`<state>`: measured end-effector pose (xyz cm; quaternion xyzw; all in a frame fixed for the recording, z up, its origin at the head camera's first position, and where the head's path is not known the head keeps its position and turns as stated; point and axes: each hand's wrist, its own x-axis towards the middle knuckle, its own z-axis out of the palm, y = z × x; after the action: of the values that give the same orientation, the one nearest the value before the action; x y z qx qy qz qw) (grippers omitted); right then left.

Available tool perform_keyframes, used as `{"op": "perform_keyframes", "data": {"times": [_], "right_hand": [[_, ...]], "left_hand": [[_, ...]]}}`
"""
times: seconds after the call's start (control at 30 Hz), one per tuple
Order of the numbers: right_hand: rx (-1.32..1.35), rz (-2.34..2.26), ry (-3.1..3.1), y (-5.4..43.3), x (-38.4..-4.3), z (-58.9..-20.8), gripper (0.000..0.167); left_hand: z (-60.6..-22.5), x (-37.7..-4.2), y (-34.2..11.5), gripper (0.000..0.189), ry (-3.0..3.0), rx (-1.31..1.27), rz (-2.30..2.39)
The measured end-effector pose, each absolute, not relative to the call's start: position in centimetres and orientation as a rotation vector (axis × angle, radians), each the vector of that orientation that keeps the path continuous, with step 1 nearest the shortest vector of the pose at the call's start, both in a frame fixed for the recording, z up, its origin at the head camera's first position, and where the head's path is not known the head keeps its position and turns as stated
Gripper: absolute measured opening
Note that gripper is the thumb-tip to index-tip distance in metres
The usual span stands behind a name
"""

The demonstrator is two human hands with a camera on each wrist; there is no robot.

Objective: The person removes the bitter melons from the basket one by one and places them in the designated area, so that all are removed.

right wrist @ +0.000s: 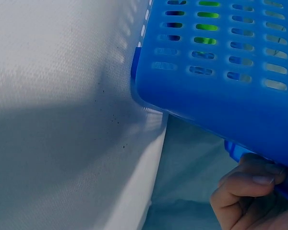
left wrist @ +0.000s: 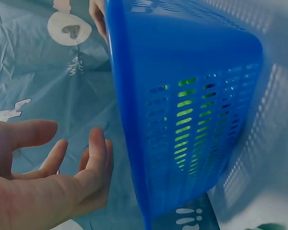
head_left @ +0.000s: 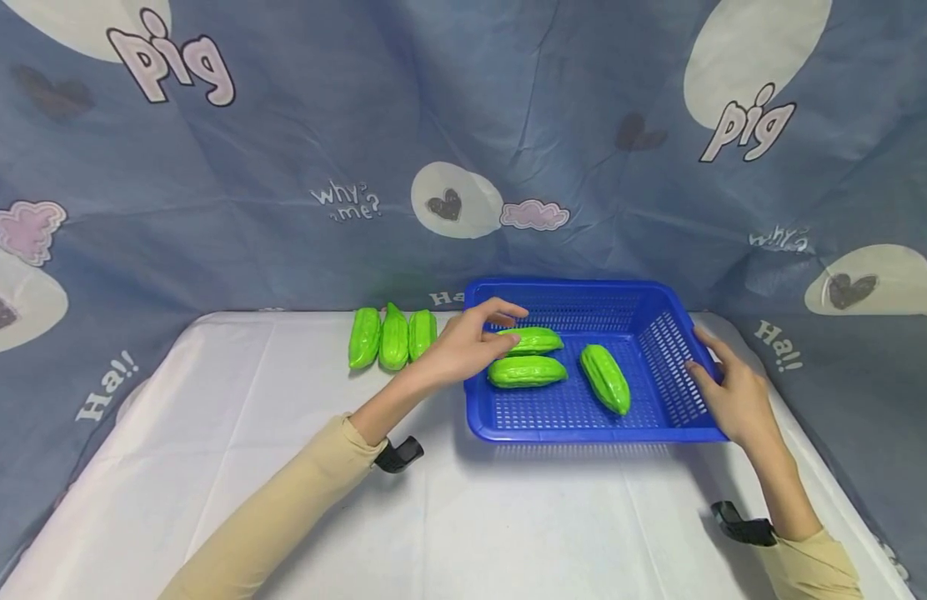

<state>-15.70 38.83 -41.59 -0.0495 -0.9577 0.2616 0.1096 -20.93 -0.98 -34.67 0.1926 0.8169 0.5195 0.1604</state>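
Observation:
A blue plastic basket [head_left: 583, 434] with slotted walls stands on the right part of the table. Inside it lie three bright green, ridged toy gourds, two side by side at the left and one slanted gourd [head_left: 605, 380] near the middle. My left hand [head_left: 467, 340] hovers over the basket's left rim, fingers loosely bent and apart; the left wrist view shows nothing in that hand [left wrist: 53, 182]. At the right rim, my right hand [head_left: 737, 392] grips the basket's edge with thumb and fingers. In the right wrist view its curled fingers [right wrist: 245, 187] show below the rim.
Three more green gourds [head_left: 393, 337] stand in a row on the white tablecloth [head_left: 231, 400], left of the basket near the back edge. A blue printed cloth [head_left: 343, 125] hangs behind and around the table. Both wrists carry black straps.

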Motion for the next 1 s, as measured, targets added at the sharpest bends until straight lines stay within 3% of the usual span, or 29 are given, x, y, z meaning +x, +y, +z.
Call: {"op": "perform_keyframes", "data": {"times": [1.0], "right_hand": [[-0.153, 0.775, -2.814, 38.5, -15.5, -41.6, 0.058]], "left_hand": [[-34.9, -24.9, 3.3, 0.04, 2.102, 0.606, 1.293]]}}
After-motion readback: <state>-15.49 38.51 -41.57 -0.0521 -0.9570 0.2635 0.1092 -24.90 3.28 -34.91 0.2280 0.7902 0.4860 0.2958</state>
